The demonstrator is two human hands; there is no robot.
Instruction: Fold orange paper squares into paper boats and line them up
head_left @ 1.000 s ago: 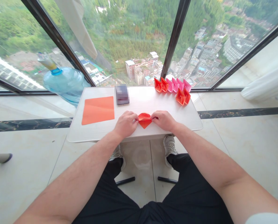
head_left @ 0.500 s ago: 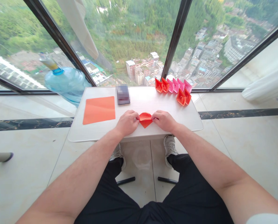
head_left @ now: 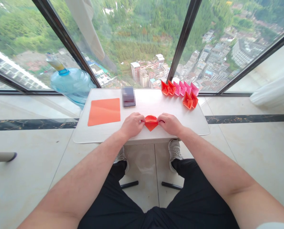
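Observation:
A partly folded piece of orange paper point(head_left: 151, 123) is held between my two hands near the front edge of the white table point(head_left: 103, 133). Its lower end comes to a point toward me, and its top bulges apart into a shallow pocket. My left hand point(head_left: 133, 124) pinches the left corner. The opposite corner is pinched by my right hand point(head_left: 169, 123). Fingertips behind the paper are partly hidden.
Flat orange paper point(head_left: 104, 112) lies at the table's left, with a phone-like blurred object point(head_left: 128, 96) beside it. Folded orange paper shapes point(head_left: 190, 100) and pink ones point(head_left: 183, 88) stand at the back right. A large blue water bottle point(head_left: 71, 83) is behind the table's left corner.
The whole view has shifted slightly, so things appear a little further right. Both hands keep hold of the folded paper, with hardly any change in its shape.

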